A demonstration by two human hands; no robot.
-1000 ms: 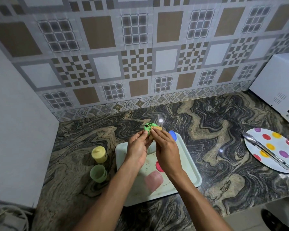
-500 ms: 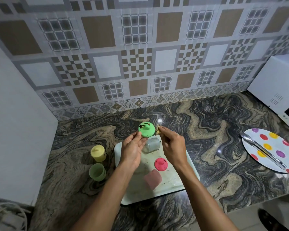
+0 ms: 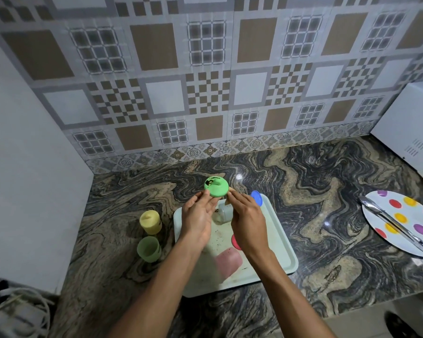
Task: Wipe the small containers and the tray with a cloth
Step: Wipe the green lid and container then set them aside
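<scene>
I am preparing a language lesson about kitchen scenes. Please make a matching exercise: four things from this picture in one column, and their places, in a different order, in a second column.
Things:
1. green lid
2. yellow container
3. pink container
4. metal tongs

Places:
A. lying on the tray
B. on the dotted plate
C. held up in the left hand
D. standing on the counter, left of the tray

Pairs: 1-C, 2-D, 3-A, 4-B
</scene>
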